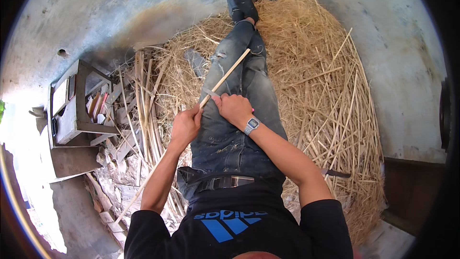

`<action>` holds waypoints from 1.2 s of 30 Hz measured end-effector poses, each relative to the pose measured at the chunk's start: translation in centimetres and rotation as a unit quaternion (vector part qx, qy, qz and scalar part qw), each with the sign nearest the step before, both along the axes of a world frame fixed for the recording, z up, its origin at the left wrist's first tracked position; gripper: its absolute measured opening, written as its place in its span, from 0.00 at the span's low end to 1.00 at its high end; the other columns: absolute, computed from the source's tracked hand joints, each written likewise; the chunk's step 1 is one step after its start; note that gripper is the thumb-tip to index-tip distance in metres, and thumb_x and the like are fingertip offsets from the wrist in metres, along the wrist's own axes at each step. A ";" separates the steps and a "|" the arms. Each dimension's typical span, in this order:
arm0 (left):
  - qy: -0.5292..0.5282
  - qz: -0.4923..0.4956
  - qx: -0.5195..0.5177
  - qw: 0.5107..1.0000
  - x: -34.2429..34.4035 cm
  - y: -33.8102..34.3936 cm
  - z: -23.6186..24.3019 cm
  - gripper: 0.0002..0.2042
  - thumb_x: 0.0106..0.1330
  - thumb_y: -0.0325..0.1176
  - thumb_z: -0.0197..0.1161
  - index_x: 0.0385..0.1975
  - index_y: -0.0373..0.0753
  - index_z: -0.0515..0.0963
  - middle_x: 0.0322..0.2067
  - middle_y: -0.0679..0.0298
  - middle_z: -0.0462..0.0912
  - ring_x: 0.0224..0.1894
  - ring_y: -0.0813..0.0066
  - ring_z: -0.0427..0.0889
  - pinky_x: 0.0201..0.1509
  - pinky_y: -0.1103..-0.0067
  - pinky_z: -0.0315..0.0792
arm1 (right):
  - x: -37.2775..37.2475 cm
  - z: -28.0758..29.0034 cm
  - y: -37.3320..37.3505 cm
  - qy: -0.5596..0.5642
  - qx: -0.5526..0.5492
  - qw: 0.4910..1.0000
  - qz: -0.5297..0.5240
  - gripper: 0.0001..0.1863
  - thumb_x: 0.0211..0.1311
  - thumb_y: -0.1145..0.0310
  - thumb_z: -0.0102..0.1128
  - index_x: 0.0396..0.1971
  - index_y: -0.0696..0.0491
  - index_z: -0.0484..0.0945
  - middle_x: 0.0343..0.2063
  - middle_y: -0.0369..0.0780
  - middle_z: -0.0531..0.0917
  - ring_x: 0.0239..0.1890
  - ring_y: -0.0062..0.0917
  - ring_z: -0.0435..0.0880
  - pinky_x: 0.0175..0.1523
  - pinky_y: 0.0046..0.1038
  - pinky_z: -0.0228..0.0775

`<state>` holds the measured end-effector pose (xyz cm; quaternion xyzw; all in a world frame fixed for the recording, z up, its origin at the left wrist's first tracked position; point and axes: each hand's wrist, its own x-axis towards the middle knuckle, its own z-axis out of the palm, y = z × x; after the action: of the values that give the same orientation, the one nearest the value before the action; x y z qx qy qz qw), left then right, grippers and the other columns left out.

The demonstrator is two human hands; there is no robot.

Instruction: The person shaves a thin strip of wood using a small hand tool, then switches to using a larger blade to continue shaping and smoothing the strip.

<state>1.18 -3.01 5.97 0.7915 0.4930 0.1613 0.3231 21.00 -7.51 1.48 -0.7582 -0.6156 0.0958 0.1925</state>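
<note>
Nearest is the person's black shirt, then the belt and the worn jeans, over which both hands work. The left hand is closed around a pale stick, which slants up and to the right above the thighs, its far end free near the knees. A pale strip shows past the left forearm; whether it is the same stick, I cannot tell. The right hand, with a watch at its wrist, is closed on a knife, its grip mostly hidden in the fist and its blade crossing the stick just ahead of the left hand. The step in hand looks like shaving the stick smooth or thinner; the next move calls for a firm left hold and a shallow, even blade angle, with the left fingers clear of the edge. Beside the right forearm lies a dark tool, partly hidden. Farther out are loose sticks and a wooden box to the left, shavings to the right, and beyond them a shoe by the wall
</note>
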 end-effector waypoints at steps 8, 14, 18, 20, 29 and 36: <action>0.045 0.007 0.002 0.999 -6.9 -3.6 4.3 0.10 0.74 0.35 0.64 0.44 0.36 0.86 0.20 0.42 0.79 0.26 0.41 0.82 0.30 0.59 0.73 | 0.9 0.0 0.6 -0.016 0.004 1.000 -0.012 0.34 0.80 0.44 0.44 0.24 0.56 0.85 0.20 0.50 0.85 0.23 0.48 0.87 0.29 0.48 0.80; 0.054 0.038 -0.065 0.996 -14.8 -6.2 9.4 0.14 0.74 0.33 0.66 0.52 0.31 0.85 0.17 0.52 0.75 0.22 0.82 0.75 0.30 0.74 0.71 | 1.6 0.2 0.8 0.002 0.014 0.999 -0.029 0.35 0.81 0.43 0.44 0.24 0.56 0.84 0.19 0.51 0.85 0.23 0.48 0.87 0.28 0.49 0.80; 0.087 0.078 -0.113 0.987 -16.1 -7.1 11.6 0.14 0.74 0.33 0.67 0.52 0.31 0.85 0.17 0.56 0.73 0.27 0.87 0.70 0.30 0.76 0.70 | 0.3 0.2 0.6 -0.009 0.009 1.000 -0.017 0.35 0.81 0.42 0.43 0.25 0.56 0.84 0.20 0.51 0.85 0.23 0.48 0.88 0.28 0.49 0.80; 0.045 0.079 -0.067 0.994 -16.7 -7.4 10.6 0.13 0.73 0.34 0.68 0.50 0.32 0.86 0.15 0.55 0.68 0.20 0.83 0.64 0.24 0.75 0.64 | 0.2 0.1 0.4 -0.007 -0.006 1.000 -0.030 0.35 0.81 0.42 0.43 0.25 0.56 0.84 0.21 0.52 0.86 0.25 0.48 0.88 0.30 0.50 0.80; -0.056 0.235 0.143 0.960 -28.9 -9.8 21.7 0.13 0.77 0.30 0.63 0.53 0.30 0.87 0.20 0.78 0.71 0.23 0.89 0.63 0.25 0.81 0.52 | 2.4 0.2 -0.1 0.043 -0.029 0.997 -0.057 0.34 0.81 0.42 0.43 0.27 0.56 0.84 0.23 0.52 0.86 0.30 0.53 0.88 0.37 0.52 0.80; -0.098 0.114 -0.198 0.969 -18.4 -8.5 11.4 0.16 0.78 0.35 0.62 0.59 0.35 0.84 0.18 0.79 0.67 0.22 0.91 0.62 0.25 0.83 0.56 | 3.7 -0.2 -0.5 0.280 0.121 0.938 -0.164 0.33 0.83 0.46 0.41 0.27 0.60 0.79 0.22 0.56 0.81 0.28 0.59 0.81 0.35 0.52 0.69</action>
<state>-17.20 -11.47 17.41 0.6303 0.5681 0.1735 0.4998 24.66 -8.04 1.29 -0.7621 -0.4113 0.1963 0.4599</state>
